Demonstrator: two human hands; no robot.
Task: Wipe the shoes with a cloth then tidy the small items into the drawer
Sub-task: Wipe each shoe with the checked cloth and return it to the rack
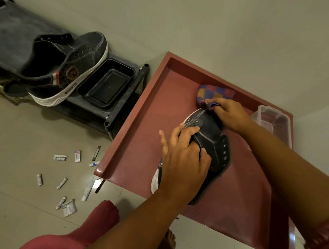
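A person seated over a red-brown desk with a raised rim holds a dark shoe on its top: the left hand is curled over the shoe's opening, fingers gripping its edge, while the right hand pinches a checked purple-and-orange cloth bunched against the shoe's toe end. A clear plastic box stands at the desk's far right corner, beside the right forearm. The second shoe (dark, with a white sole and a striped tag) rests on a low black rack to the left, next to a black tray on the same rack. On the tiled floor below the desk's near-left corner lie the small items, scattered: several small tubes, packets and a dark stick, well apart from the shoes. No drawer can be made out.
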